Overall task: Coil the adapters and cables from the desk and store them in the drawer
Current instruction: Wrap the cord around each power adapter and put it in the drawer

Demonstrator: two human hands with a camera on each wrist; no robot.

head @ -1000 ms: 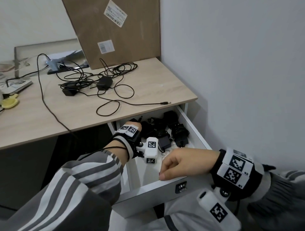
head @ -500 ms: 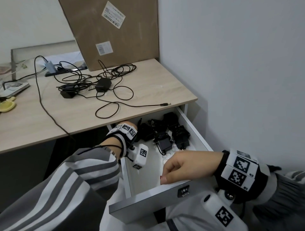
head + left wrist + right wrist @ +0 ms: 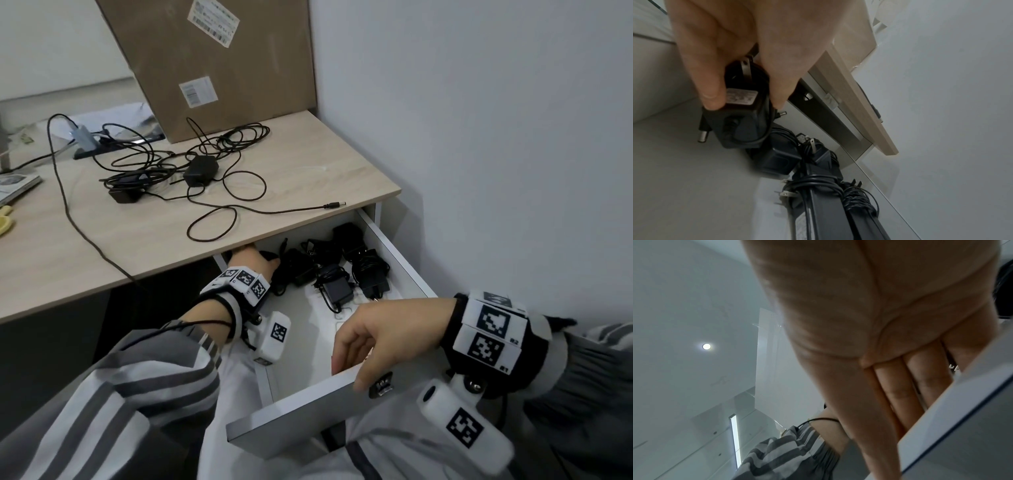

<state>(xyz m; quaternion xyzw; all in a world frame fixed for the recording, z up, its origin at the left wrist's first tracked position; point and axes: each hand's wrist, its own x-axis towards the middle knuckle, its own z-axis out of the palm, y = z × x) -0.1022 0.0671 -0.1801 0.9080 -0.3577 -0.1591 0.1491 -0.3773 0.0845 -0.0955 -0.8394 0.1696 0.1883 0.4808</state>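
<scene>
A white drawer [image 3: 397, 253] stands pulled out under the wooden desk [image 3: 308, 171]. Several black adapters [image 3: 337, 289] with wrapped cables lie at its back. My left hand [image 3: 255, 262] reaches deep into the drawer under the desk edge. In the left wrist view my left hand [image 3: 744, 91] grips a black adapter [image 3: 742, 123] with its cable coiled round it, just above the drawer floor beside the others [image 3: 818, 183]. My right hand [image 3: 373, 339] holds the drawer front [image 3: 308, 411], fingers curled over its top edge, thumb on its face. Loose adapters and tangled cables [image 3: 200, 171] lie on the desk.
A big cardboard box [image 3: 212, 65] leans at the desk's back against the wall. A grey wall [image 3: 496, 137] runs close along the drawer's right side. A power strip [image 3: 84, 140], papers and a yellow object [image 3: 7, 222] lie at the desk's left.
The drawer has been pulled further out by my right hand. My left hand has gone deeper toward the drawer's back with the adapter.
</scene>
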